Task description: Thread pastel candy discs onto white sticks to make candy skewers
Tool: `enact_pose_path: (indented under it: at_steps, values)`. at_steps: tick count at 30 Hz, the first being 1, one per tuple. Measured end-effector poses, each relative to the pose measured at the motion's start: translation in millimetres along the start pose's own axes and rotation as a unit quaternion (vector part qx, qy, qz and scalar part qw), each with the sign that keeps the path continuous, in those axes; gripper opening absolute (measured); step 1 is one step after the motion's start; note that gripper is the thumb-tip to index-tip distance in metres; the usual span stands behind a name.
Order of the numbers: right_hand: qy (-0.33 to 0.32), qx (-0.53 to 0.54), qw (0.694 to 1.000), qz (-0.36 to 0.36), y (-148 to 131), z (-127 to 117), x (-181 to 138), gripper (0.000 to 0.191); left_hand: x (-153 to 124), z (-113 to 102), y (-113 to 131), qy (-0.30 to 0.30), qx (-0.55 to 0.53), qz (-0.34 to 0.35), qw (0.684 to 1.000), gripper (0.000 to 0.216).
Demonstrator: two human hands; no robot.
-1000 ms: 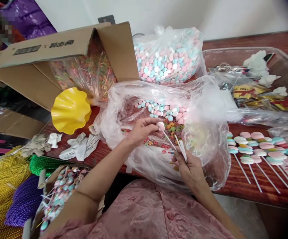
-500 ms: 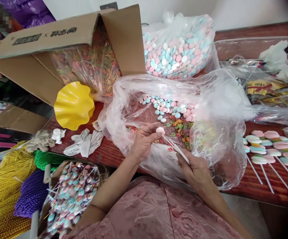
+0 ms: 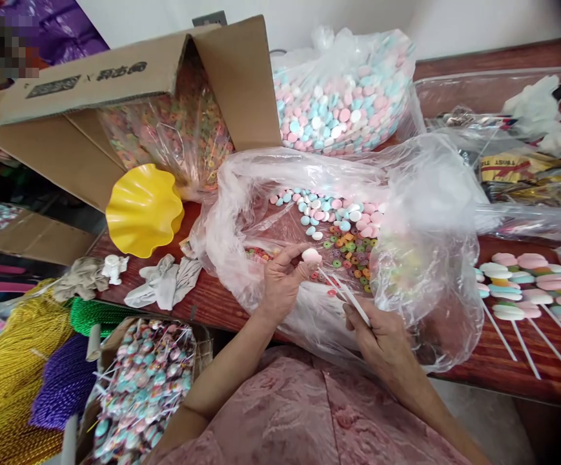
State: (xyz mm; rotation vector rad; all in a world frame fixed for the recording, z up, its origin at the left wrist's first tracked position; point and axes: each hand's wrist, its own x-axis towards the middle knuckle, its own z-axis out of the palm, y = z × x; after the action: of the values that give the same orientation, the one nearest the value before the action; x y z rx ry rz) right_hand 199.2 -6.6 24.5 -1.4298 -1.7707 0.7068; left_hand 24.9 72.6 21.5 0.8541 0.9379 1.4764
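Note:
My left hand (image 3: pixel 280 287) pinches a pale, round marshmallow-like candy (image 3: pixel 312 256) between thumb and fingers. White lollipop sticks (image 3: pixel 357 306) are gripped in my right hand (image 3: pixel 383 339); one thin stick reaches up to the candy. Whether its tip is inside the candy I cannot tell. Both hands are over a clear plastic bag (image 3: pixel 254 161) spread open on the table. Loose pink, blue and white round candies (image 3: pixel 326 208) lie inside it, beyond my hands. Nearer are small coloured ring candies (image 3: pixel 352 248).
Stacked candies on sticks (image 3: pixel 534 297) lie at the right. A yellow wavy bowl (image 3: pixel 144 210) and an opened cardboard box (image 3: pixel 248 84) stand at the left. Behind is a full candy bag (image 3: pixel 345 103). Below left are a box of wrapped candies (image 3: pixel 139 381) and bead strings (image 3: pixel 13 361).
The candy and the stick's tip remain together in nearly the same place. My left fingers have shifted slightly around the candy. The view has moved a little.

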Motion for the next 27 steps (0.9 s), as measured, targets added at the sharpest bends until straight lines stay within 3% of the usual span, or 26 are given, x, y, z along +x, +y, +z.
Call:
enact_pose_path:
  at_steps: [6,12,15,23,27]
  values:
    - [0.016,0.027,0.999,-0.008,-0.8,0.9,-1.0,0.031,-2.4,0.5,-4.1,-0.024,0.036,0.052,0.998,0.033]
    - [0.021,0.074,0.997,-0.008,2.3,12.8,-11.9,0.025,-3.3,-0.9,-1.5,-0.038,0.157,0.217,0.963,0.021]
    - [0.032,0.092,0.995,-0.012,5.3,20.5,-14.8,0.032,-4.3,-1.0,-1.6,-0.064,0.187,0.263,0.945,0.024]
    - [0.064,0.139,0.988,0.019,14.8,29.7,-15.2,0.027,-8.4,3.3,-3.2,-0.109,0.179,0.246,0.946,0.025]
    - [0.054,0.178,0.981,0.062,18.3,28.8,-11.0,0.026,-20.0,7.8,-9.6,-0.199,0.208,0.241,0.927,0.018]
